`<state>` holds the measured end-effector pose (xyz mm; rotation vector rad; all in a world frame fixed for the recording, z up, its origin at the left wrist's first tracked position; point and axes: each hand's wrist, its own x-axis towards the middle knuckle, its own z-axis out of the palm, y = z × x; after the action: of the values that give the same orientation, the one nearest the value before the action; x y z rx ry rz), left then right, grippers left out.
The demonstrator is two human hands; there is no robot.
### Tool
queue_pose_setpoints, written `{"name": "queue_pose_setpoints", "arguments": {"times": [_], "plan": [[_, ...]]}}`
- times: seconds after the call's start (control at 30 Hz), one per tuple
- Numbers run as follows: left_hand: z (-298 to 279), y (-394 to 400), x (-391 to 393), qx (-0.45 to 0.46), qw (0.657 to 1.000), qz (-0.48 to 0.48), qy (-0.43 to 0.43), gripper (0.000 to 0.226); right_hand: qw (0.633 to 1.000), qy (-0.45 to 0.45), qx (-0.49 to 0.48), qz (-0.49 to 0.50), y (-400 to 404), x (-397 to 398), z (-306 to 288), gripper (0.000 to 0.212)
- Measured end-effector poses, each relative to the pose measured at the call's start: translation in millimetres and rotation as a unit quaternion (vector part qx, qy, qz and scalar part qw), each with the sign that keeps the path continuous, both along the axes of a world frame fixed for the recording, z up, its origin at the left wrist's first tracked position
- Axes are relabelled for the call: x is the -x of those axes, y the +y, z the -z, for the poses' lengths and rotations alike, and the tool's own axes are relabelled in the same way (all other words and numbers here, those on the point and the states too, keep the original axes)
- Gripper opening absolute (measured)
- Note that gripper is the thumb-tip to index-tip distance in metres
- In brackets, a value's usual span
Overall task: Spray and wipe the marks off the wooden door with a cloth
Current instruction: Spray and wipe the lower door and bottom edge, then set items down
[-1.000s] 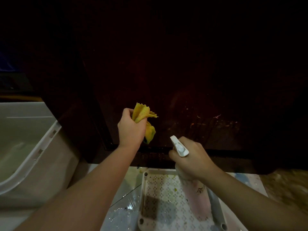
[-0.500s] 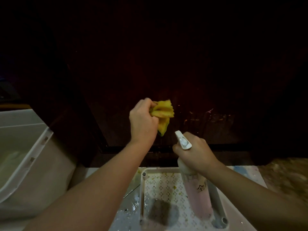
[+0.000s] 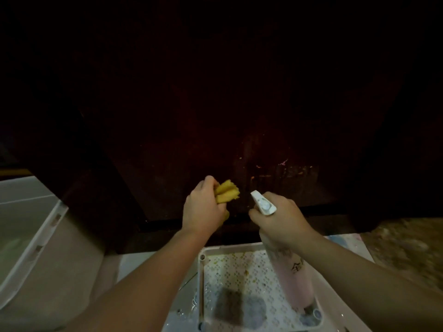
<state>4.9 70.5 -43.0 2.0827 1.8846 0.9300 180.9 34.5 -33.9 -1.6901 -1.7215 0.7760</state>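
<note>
The dark wooden door [image 3: 215,116] fills the upper view, with pale streaks and specks of marks [image 3: 282,168] low on its right part. My left hand [image 3: 203,209] grips a bunched yellow cloth [image 3: 226,194] close to the door's lower edge, left of the marks. My right hand [image 3: 280,219] holds the neck of a pink spray bottle [image 3: 294,276] with a white nozzle [image 3: 262,202] that points up and left toward the door.
A white perforated tray [image 3: 239,279] lies on the floor below my hands, on a clear plastic sheet [image 3: 182,315]. A white tub-like edge [image 3: 36,248] runs along the left. Speckled brown floor [image 3: 402,245] shows at right.
My left hand with the cloth moved right across the door, then dropped lower. The view shifted, and the spray bottle stayed in my right hand, nearly upright now.
</note>
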Motion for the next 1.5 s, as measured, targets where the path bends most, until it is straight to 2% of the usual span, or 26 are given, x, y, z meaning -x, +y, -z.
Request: {"name": "queue_pose_setpoints", "arguments": {"times": [0.2, 0.37, 0.43, 0.5, 0.57, 0.63, 0.7, 0.8, 0.93, 1.0, 1.13, 1.2, 1.27, 1.37, 1.5], "plan": [[-18.7, -0.6, 17.5, -0.012, 0.991, -0.035, -0.13, 0.023, 0.998, -0.029, -0.051, 0.022, 1.2, 5.5, -13.0, 0.024], [-34.0, -0.5, 12.4, -0.008, 0.967, -0.049, -0.251, 0.028, 0.999, 0.036, 0.001, -0.03, 3.3, -1.9, -16.7, 0.006], [-36.5, -1.5, 6.7, 0.027, 0.952, -0.034, -0.304, 0.02, 0.997, 0.054, 0.026, -0.042, 2.8, -5.9, -14.7, 0.009], [-36.5, -1.9, 0.5, 0.058, 0.954, -0.023, -0.292, 0.01, 0.998, 0.05, 0.031, -0.037, 1.2, -10.0, -12.0, 0.008], [-35.5, -0.9, -4.6, 0.054, 0.97, -0.041, -0.232, 0.016, 0.999, 0.032, 0.015, -0.024, -0.5, -14.4, -11.5, 0.013], [-35.7, 1.2, -9.4, 0.051, 0.971, -0.061, -0.226, 0.018, 1.0, 0.003, -0.011, -0.008, -0.3, -17.2, -13.9, 0.022], [-34.6, 2.5, -13.5, 0.058, 0.966, -0.071, -0.243, 0.018, 1.0, -0.01, -0.026, 0.006, 1.5, -18.0, -18.1, 0.025], [-32.2, 3.1, -19.1, 0.064, 0.958, -0.08, -0.267, 0.016, 0.999, 0.019, -0.02, 0.022, 3.2, -18.3, -21.4, 0.025], [-29.9, 2.5, -24.4, 0.098, 0.943, -0.066, -0.312, 0.022, 0.999, 0.048, 0.011, -0.018, 2.7, -19.7, -23.2, 0.012], [-30.8, 2.2, -27.1, 0.086, 0.94, -0.062, -0.323, 0.021, 0.998, 0.055, 0.016, -0.022, 2.3, -21.1, -22.8, 0.014], [-37.9, 1.8, -31.7, 0.057, 0.92, -0.074, -0.382, 0.016, 0.999, 0.0, -0.035, 0.032, -0.1, -28.1, -24.3, 0.025], [-42.8, 0.1, -32.4, 0.078, 0.9, -0.047, -0.426, 0.023, 0.997, -0.01, -0.045, 0.056, -0.5, -32.9, -24.9, 0.025], [-47.2, -1.4, -32.6, 0.111, 0.893, -0.006, -0.437, 0.044, 0.997, -0.008, -0.039, 0.062, -0.4, -35.8, -24.6, 0.026], [-50.0, -2.0, -32.8, 0.116, 0.926, -0.013, -0.36, 0.066, 0.997, 0.034, -0.044, 0.05, 0.1, -36.1, -26.4, 0.025], [-52.8, -3.0, -26.3, -0.003, 0.95, -0.102, -0.294, 0.055, 0.993, 0.084, -0.083, -0.01, 1.3, -25.1, -38.1, 0.014]]}}
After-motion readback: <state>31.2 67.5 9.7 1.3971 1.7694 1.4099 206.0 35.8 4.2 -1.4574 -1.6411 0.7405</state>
